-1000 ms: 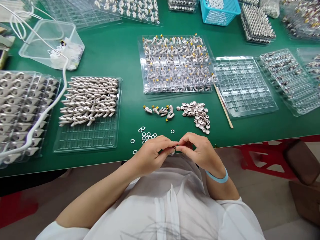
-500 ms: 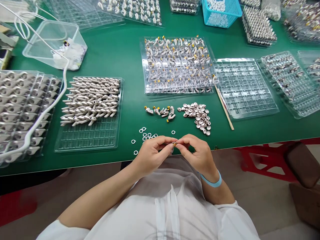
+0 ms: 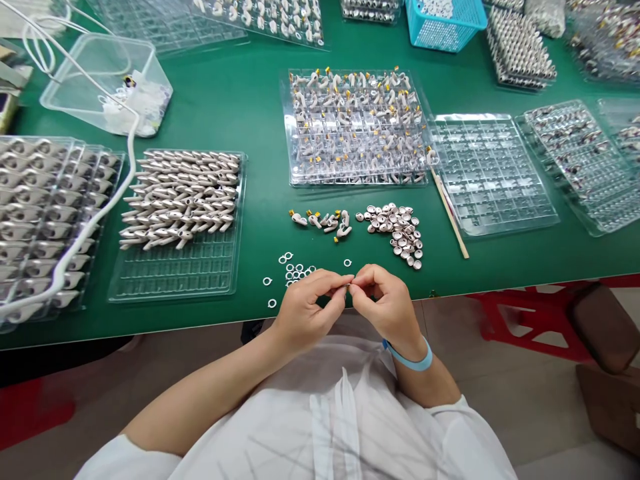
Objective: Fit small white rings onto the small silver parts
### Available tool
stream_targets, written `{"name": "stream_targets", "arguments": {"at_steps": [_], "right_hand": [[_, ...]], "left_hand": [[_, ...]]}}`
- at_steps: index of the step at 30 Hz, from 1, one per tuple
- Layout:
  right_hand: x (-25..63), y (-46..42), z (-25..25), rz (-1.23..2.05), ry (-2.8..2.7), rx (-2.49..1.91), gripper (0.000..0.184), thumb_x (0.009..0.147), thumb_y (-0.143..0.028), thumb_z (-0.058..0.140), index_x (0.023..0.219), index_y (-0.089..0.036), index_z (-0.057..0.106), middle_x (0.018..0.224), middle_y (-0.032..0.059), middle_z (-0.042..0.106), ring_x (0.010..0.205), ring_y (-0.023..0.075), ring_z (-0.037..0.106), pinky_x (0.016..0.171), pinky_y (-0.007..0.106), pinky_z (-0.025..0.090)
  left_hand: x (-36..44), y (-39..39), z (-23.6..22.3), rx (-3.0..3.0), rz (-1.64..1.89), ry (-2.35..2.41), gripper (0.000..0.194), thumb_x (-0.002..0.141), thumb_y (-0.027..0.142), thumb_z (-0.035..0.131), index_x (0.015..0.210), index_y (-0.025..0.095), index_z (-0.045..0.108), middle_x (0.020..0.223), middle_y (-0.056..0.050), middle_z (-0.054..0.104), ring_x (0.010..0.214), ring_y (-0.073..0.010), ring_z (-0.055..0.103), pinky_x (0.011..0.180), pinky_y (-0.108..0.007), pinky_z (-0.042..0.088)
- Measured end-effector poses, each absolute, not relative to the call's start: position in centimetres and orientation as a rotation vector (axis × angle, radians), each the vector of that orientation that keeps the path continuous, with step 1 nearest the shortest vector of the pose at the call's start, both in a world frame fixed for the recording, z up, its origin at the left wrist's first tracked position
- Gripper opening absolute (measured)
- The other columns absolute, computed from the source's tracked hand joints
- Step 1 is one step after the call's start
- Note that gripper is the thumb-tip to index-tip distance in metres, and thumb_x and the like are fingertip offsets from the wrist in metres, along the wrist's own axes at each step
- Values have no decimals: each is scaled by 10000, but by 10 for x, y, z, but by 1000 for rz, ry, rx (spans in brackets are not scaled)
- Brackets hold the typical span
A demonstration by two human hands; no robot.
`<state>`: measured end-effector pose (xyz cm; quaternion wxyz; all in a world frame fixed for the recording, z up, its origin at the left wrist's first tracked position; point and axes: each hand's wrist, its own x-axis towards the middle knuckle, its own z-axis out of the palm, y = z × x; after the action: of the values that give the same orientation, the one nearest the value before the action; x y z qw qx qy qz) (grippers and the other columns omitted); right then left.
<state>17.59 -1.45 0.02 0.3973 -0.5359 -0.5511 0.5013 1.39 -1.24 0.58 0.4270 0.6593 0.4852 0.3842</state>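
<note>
At the front edge of the table my left hand [image 3: 311, 303] and my right hand [image 3: 384, 299] meet fingertip to fingertip. Both are closed in a pinch around a small gold-tabbed part [image 3: 348, 287], almost wholly hidden by the fingers. White rings [image 3: 295, 270] lie scattered just beyond and left of my left hand, and a single white ring [image 3: 347, 263] lies beyond the fingertips. Farther off is a short row of white curved earphone-like pieces [image 3: 327, 221] with gold tabs. To their right is a pile of small silvery cups [image 3: 400, 233].
A clear tray of gold-tabbed pieces [image 3: 355, 127] stands behind, beside a clear tray with rows of pockets [image 3: 495, 173] and a thin wooden stick [image 3: 451, 217]. Trays of metallic shells [image 3: 183, 193] fill the left. A white cable [image 3: 113, 200] crosses there near a clear plastic box [image 3: 107, 87].
My right wrist has shifted slightly left and its fingers have curled in more. The gold tab that showed between the fingertips is now mostly covered. The view has tilted slightly.
</note>
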Motion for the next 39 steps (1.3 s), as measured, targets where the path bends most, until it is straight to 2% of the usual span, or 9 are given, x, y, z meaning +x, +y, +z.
{"name": "stream_targets", "arguments": {"at_steps": [5,19,23,27,30,32,36,39], "right_hand": [[174,-14,-7,1346,-1331,-1331,106,808,-200,593,723,-199,528,698,-19,548,611,111,511,532,223,434],[169,-15,3,1121,-1598,-1375,117,810,-154,566,709,-198,527,675,-21,536,560,96,460,487,222,380],[171,-12,1,1102,-1605,-1356,107,846,-169,559,746,-201,542,706,-13,558,587,103,487,522,231,420],[176,-15,2,967,-1648,-1278,50,878,-233,615,875,-220,567,803,3,597,648,116,536,570,245,466],[176,-21,0,737,-1735,-1201,294,799,-282,747,992,-247,529,850,4,587,684,131,547,584,259,486],[173,-25,-5,630,-1778,-1199,382,775,-302,779,1029,-258,499,867,9,588,703,142,562,593,270,501],[165,-31,-14,547,-1799,-1281,381,797,-329,759,1045,-257,479,863,19,616,684,149,590,594,281,522],[160,-31,-19,402,-1820,-1283,348,834,-255,715,1085,-248,473,874,45,632,718,168,616,605,290,535]], "left_hand": [[15,-13,2,1635,963,1236,221,862,153,554,956,182,752,829,-61,737,732,-155,657,680,-260,520],[12,-16,6,1567,979,1257,198,821,154,567,890,167,753,734,-48,707,666,-147,616,631,-253,496],[11,-8,7,1270,873,1264,168,798,227,621,868,157,757,761,-55,721,678,-157,633,627,-254,515],[12,1,11,940,850,1224,190,766,274,680,868,132,757,720,-42,715,608,-129,606,595,-238,519],[12,4,15,855,876,1206,185,757,273,701,867,138,762,753,-41,729,621,-119,596,615,-234,523],[13,4,15,834,882,1203,186,764,282,707,877,146,766,775,-43,737,643,-122,599,631,-234,523],[16,0,12,786,870,1223,210,775,302,715,916,157,771,823,-53,748,681,-134,623,623,-227,516],[17,-1,11,753,891,1203,195,779,306,722,901,164,775,903,-62,757,715,-137,641,623,-215,520]]}}
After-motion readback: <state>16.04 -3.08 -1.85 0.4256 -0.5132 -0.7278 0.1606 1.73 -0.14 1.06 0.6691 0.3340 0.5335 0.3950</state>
